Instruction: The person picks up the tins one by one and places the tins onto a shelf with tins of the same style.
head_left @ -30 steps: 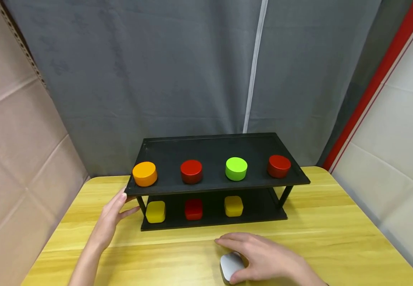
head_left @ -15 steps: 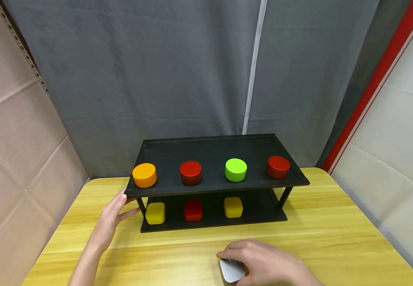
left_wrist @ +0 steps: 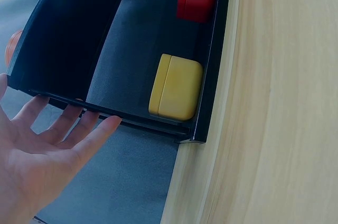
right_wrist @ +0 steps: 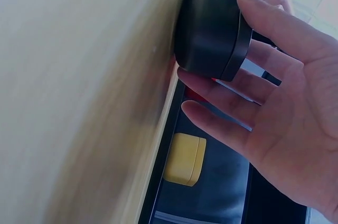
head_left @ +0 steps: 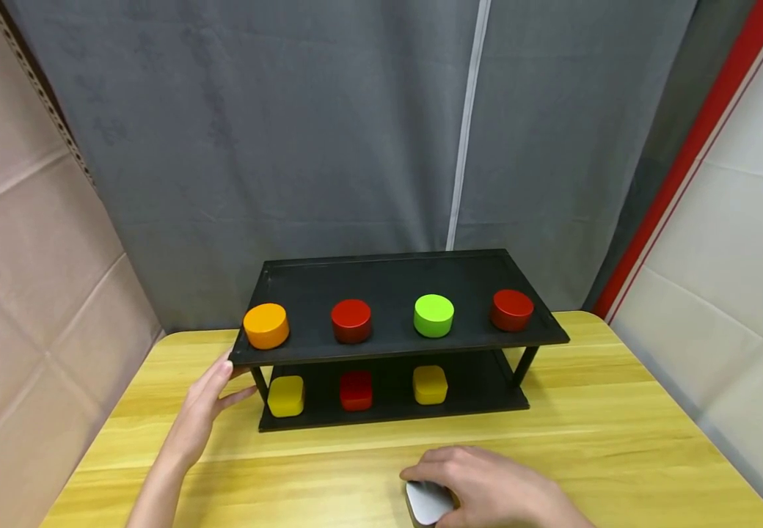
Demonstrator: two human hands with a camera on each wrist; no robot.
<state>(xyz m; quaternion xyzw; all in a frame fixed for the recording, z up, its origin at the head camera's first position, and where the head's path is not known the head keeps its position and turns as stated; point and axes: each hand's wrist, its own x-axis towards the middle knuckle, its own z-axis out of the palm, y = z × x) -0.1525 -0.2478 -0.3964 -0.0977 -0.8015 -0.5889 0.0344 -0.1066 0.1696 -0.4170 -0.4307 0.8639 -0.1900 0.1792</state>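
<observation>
In the head view, my right hand [head_left: 483, 484] grips a small rounded-square black tin [head_left: 429, 501] by its sides on the table, its top shining pale grey. The right wrist view shows my thumb on one side of this black tin [right_wrist: 208, 31] and fingers on the other; a seam runs near one end. My left hand [head_left: 196, 411] touches the left end of a black two-tier rack [head_left: 381, 275]. Seen from the left wrist, the fingers of my left hand [left_wrist: 42, 155] lie nearly straight along the rack's side, some tips hidden behind its edge.
Round tins stand along the upper tier: orange [head_left: 265, 326], red [head_left: 351, 321], green [head_left: 433, 315] and another red tin [head_left: 511, 310]. Rounded-square tins below are yellow [head_left: 286, 397], red [head_left: 356, 390] and yellow [head_left: 430, 385]. A grey curtain [head_left: 329, 132] hangs behind the wooden table [head_left: 329, 469].
My right hand's spread fingers have come in around the black tin and slightly down, and now grip it. The left hand has stayed at the rack. The head view has shifted slightly.
</observation>
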